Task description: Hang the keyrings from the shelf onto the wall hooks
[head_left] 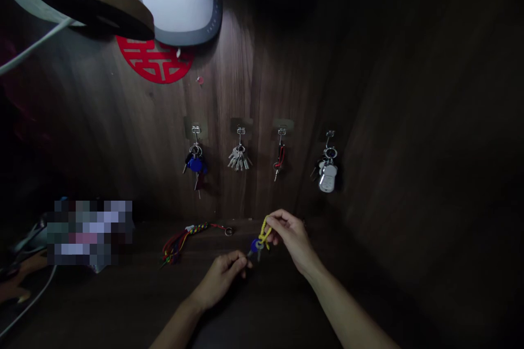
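Observation:
My right hand [291,237] pinches the loop of a yellow braided cord [263,228] between thumb and fingers. From the cord hang a blue-headed key [255,245] and a silver key [259,253]. My left hand [224,277] is closed at the blue-headed key's lower end, its fingertips pressed around the blade. On the wooden surface left of the keys lies a multicoloured braided tassel [186,237] with a metal ring [229,232] at its end.
Several key sets hang on wall hooks: a bunch with a blue fob [196,164], a silver bunch [240,159], a key on red cord [279,159] and a white remote [328,177]. Upper left are a lamp [176,5] and red paper cutout [164,65]; a blurred item [90,234] lies lower left.

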A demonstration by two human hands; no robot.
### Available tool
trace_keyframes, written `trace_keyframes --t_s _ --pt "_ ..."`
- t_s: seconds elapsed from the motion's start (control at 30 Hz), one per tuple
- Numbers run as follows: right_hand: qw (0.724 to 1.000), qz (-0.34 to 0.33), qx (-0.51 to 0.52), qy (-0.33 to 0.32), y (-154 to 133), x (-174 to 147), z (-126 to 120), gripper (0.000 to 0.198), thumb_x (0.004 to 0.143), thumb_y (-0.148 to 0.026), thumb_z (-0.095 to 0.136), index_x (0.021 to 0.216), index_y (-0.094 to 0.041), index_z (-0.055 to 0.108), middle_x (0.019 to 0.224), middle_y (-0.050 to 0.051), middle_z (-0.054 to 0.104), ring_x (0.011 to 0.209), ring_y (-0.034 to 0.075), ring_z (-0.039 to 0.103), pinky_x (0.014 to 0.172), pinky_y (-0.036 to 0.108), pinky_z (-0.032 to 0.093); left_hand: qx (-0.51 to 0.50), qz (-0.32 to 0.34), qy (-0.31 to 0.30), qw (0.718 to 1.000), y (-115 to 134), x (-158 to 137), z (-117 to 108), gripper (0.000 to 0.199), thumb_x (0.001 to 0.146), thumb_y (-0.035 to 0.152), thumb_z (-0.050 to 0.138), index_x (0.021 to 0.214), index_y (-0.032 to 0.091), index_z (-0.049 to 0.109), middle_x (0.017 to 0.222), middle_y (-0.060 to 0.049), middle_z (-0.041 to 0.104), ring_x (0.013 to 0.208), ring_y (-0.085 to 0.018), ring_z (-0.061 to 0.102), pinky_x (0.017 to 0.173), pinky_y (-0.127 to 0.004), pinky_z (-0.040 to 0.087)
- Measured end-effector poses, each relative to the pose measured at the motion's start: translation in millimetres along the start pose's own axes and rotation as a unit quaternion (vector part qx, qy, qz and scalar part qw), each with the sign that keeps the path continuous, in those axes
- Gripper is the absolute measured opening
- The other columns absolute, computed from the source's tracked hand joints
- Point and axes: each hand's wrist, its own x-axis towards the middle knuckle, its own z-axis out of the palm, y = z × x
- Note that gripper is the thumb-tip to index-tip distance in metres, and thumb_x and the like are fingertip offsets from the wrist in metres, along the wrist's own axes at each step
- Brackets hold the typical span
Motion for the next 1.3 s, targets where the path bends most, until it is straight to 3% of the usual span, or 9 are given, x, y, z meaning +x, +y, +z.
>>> trace_keyframes --t_s 0.2,0.6,0.83,1.0,1.3 --pt "0.999 -0.026 -0.038 -0.001 -30.2 18.7 -5.3 0.034 0.066 -0.049 0.07 0.068 -0.018 0.058 0.057 -0.002 0.062 0.044 0.009 0.056 0.038 0.018 0.036 0.02 0.005 0.003 1.0 3.2 -0.2 -0.5 0.052 0.086 0.06 0.037 0.082 0.016 0.063 0.066 0.002 0.055 0.069 -0.014 0.05 0.069 -0.023 0.037" --pt "0.976 -0.165 -0.133 0.05 -89.4 80.8 -32.5 0.034 0.067 -0.051 0.066 0.069 -0.019 0.057 0.057 -0.002 0.063 0.044 0.009 0.056 0.038 0.017 0.034 0.013 -0.001 0.015 1.0 6.9 0.5 1.0 0.055 0.082 0.066 0.038 0.077 0.017 0.061 0.064 0.002 0.054 0.067 -0.014 0.05 0.068 -0.023 0.037" --pt "0.96 -0.22 -0.158 0.065 -115.7 106.7 -31.6 0.034 0.067 -0.052 0.065 0.069 -0.019 0.057 0.056 -0.003 0.06 0.042 0.008 0.053 0.036 0.017 0.033 0.007 -0.001 0.013 1.0 4.9 1.9 1.0 0.054 0.083 0.065 0.038 0.076 0.017 0.061 0.064 0.002 0.053 0.067 -0.014 0.05 0.069 -0.024 0.038" --pt "0.955 -0.224 -0.176 0.077 -121.8 119.7 -28.2 0.03 0.068 -0.048 0.066 0.069 -0.019 0.059 0.055 -0.003 0.06 0.039 0.006 0.049 0.036 0.017 0.035 0.0 -0.004 0.012 1.0 2.3 2.4 0.3 0.052 0.083 0.064 0.039 0.076 0.017 0.061 0.064 0.002 0.054 0.067 -0.014 0.05 0.069 -0.023 0.038" --pt "0.963 -0.199 -0.16 0.083 -106.5 127.1 -28.0 0.033 0.072 -0.052 0.062 0.071 -0.019 0.058 0.054 -0.003 0.058 0.037 0.006 0.049 0.033 0.016 0.031 -0.003 0.0 0.012 1.0 3.2 2.0 -0.7 0.051 0.083 0.062 0.041 0.076 0.016 0.061 0.064 0.002 0.054 0.066 -0.014 0.049 0.068 -0.023 0.037"
